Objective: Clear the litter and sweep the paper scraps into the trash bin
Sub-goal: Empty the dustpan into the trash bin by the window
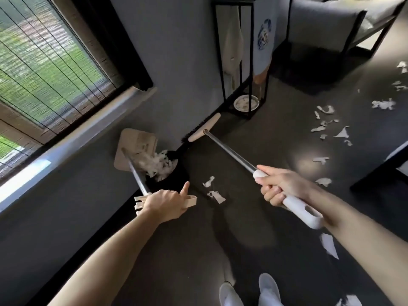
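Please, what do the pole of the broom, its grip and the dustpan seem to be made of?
The broom pole looks like polished metal: it is silvery, with a bright streak along it. The grip is probably plastic, matte white and moulded with a hanging hole. The dustpan seems to be smooth beige plastic, though blur leaves this open.

Daylight comes from the large slatted window (50,69) at the left, but the room is dim. The dark grey matte floor (254,151) carries soft pale glare patches. The heap of white paper scraps (156,164) is blurred, and straight lines bend near the edges.
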Available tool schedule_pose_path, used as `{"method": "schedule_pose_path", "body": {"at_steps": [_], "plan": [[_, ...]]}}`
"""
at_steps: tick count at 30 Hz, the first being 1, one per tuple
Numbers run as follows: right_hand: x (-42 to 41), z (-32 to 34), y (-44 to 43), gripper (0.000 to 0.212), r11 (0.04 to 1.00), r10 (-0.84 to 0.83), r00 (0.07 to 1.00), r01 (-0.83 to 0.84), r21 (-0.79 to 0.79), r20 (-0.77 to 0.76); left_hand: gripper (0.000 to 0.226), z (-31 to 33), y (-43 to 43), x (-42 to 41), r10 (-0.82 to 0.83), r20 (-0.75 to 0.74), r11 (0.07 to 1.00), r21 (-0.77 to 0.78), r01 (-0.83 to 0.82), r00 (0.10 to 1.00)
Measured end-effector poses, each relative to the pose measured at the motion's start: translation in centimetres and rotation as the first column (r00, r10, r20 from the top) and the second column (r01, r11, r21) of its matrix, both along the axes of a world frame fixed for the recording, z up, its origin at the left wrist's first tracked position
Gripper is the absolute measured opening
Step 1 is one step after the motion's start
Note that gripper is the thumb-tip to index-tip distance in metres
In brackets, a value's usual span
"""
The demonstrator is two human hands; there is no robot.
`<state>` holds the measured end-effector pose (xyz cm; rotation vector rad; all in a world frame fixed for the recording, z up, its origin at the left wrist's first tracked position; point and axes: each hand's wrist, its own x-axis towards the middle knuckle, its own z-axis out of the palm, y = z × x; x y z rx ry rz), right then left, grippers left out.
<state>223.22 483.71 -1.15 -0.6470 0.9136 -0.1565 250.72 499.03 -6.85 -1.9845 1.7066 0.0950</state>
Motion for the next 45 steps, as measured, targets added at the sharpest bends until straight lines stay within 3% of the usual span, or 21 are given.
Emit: {"method": "schedule_pose_path", "body": {"at_steps": [4, 8, 20, 25, 28, 30, 32, 36, 38, 41, 45], "plan": [[-0.7, -1.4, 0.3, 0.056, 1.0, 0.012, 1.0, -0.013, 0.023, 0.002, 0.074, -2.5, 0.3, -1.0, -0.05, -0.049, 0.994, 0.096, 0.055, 0.998], [-0.7, -2.9, 0.8, 0.06, 1.0, 0.0, 1.0, 0.001, 0.031, -0.014, 0.073, -3.8, -0.5, -1.7, -0.087, -0.04, 0.992, 0.085, 0.09, 0.995], [-2.6, -2.7, -0.2, 0.049, 1.0, 0.01, 1.0, -0.01, 0.01, 0.013, 0.075, 2.7, 1.5, -1.8, -0.109, 0.2, 0.978, -0.155, 0.141, 0.974], [-3.1, -2.2, -0.8, 0.039, 1.0, 0.015, 0.999, -0.015, -0.004, 0.048, 0.072, 4.1, 2.4, -3.8, -0.065, 0.159, 0.993, -0.086, 0.079, 0.985], [-3.7, -2.4, -0.8, 0.038, 0.999, 0.034, 0.998, -0.033, -0.034, 0.045, 0.065, 7.3, 1.0, -4.2, 0.083, 0.136, 0.975, -0.217, -0.052, 0.987], [-4.2, -2.5, -0.9, 0.036, 0.997, 0.041, 0.998, -0.039, -0.06, 0.04, 0.068, 10.6, -0.6, -4.3, 0.281, -0.154, 0.82, -0.475, -0.32, 0.947], [-4.9, -2.2, -0.8, 0.035, 0.996, 0.046, 0.999, -0.044, -0.075, 0.029, 0.07, 13.2, -1.4, -4.4, 0.294, -0.544, 0.568, -0.562, -0.601, 0.786], [-6.6, -1.3, 0.4, 0.036, 0.999, -0.012, 1.0, 0.013, -0.044, 0.024, 0.071, 15.7, -2.7, -4.6, 0.093, -0.765, 0.367, -0.568, -0.736, 0.637], [-7.8, -0.9, 1.4, 0.038, 0.997, -0.05, 0.999, 0.051, -0.049, 0.007, 0.074, 14.5, -3.2, -5.2, 0.041, -0.819, 0.402, -0.511, -0.76, 0.572], [-10.3, -0.8, 3.5, 0.048, 0.988, -0.104, 0.994, 0.098, -0.119, -0.046, 0.069, 10.9, -4.1, -7.1, 0.0, -0.857, 0.535, -0.436, -0.724, 0.516], [-13.8, -1.2, 6.3, 0.064, 0.966, -0.185, 0.971, 0.151, -0.211, -0.154, 0.056, 6.2, -5.0, -11.9, -0.032, -0.935, 0.609, -0.299, -0.734, 0.354]]}}
